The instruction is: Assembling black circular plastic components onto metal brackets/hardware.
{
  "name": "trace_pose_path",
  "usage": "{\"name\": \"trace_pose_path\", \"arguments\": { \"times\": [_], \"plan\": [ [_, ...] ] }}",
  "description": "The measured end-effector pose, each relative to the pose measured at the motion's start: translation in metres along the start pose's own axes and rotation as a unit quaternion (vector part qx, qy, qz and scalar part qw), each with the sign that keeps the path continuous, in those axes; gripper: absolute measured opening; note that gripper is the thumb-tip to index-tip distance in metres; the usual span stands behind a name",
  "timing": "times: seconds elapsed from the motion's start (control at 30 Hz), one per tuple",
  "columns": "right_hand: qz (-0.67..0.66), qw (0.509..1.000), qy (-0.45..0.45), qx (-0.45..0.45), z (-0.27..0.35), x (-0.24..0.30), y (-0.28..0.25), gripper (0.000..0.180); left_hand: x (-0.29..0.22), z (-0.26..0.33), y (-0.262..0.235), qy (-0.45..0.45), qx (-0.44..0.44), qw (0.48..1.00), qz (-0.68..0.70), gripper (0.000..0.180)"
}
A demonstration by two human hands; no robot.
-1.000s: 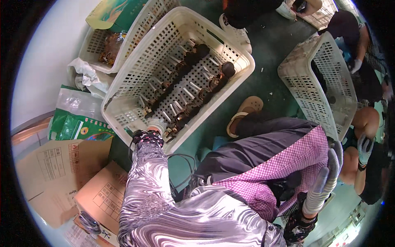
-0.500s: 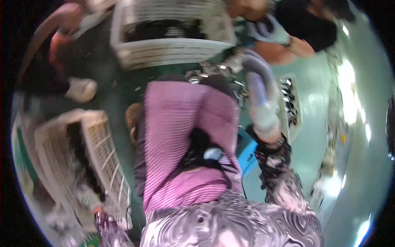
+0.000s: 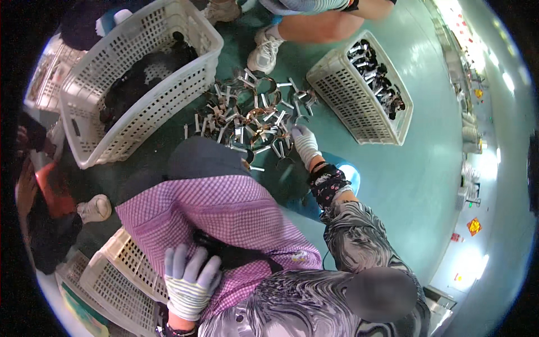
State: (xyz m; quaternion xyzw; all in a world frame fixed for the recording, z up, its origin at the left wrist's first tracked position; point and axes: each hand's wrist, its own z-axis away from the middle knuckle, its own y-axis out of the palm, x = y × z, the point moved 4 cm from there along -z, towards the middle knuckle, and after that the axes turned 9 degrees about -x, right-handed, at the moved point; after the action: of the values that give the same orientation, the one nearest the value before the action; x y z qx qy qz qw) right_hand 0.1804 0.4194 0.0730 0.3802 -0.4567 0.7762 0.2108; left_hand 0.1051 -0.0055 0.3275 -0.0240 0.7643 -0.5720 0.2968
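Note:
My left hand point(image 3: 190, 283), in a white striped glove with grey fingertips, lies with fingers spread on the pink checked apron point(image 3: 224, 199) over my lap. It holds nothing. My right hand point(image 3: 305, 146), gloved the same way, reaches down to the right edge of a loose pile of curved metal bands with pale bars point(image 3: 255, 115) on the green floor. Its fingers are bunched together at a band there; whatever lies between the fingertips is too small to make out.
A large white crate point(image 3: 160, 115) with black contents stands beyond the pile at left. A smaller crate point(image 3: 351, 106) of black and silver parts stands at right. White crates point(image 3: 120, 281) lie by my left side. Co-workers' shoes point(image 3: 265, 51) and gloved hands border the pile.
The view has swung round. My left hand has come from the crate at my left onto my lap. My right hand, blurred before, is now down at the metal pile.

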Motion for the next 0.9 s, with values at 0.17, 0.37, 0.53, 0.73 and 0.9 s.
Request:
{"name": "trace_pose_path", "arguments": {
  "times": [0.17, 0.37, 0.53, 0.73, 0.9],
  "plan": [
    [0.324, 0.945, 0.037, 0.036, 0.027, -0.051, 0.004, 0.027, 0.003, -0.013, 0.012, 0.029, 0.082, 0.996, -0.030, 0.037],
    [0.449, 0.881, 0.056, 0.140, 0.032, -0.094, 0.020, 0.034, 0.002, -0.025, 0.007, -0.015, 0.070, 0.997, -0.034, 0.035],
    [0.533, 0.810, -0.003, 0.245, 0.048, -0.094, 0.047, 0.038, 0.000, -0.023, -0.004, -0.050, 0.067, 0.996, -0.016, 0.035],
    [0.526, 0.814, 0.028, 0.243, 0.046, -0.090, 0.042, 0.034, 0.002, -0.026, -0.012, -0.102, 0.042, 0.994, 0.027, 0.037],
    [0.432, 0.880, -0.024, 0.197, 0.051, -0.065, 0.046, 0.027, 0.003, -0.030, -0.032, -0.176, -0.049, 0.980, 0.078, 0.030]
  ]
}}
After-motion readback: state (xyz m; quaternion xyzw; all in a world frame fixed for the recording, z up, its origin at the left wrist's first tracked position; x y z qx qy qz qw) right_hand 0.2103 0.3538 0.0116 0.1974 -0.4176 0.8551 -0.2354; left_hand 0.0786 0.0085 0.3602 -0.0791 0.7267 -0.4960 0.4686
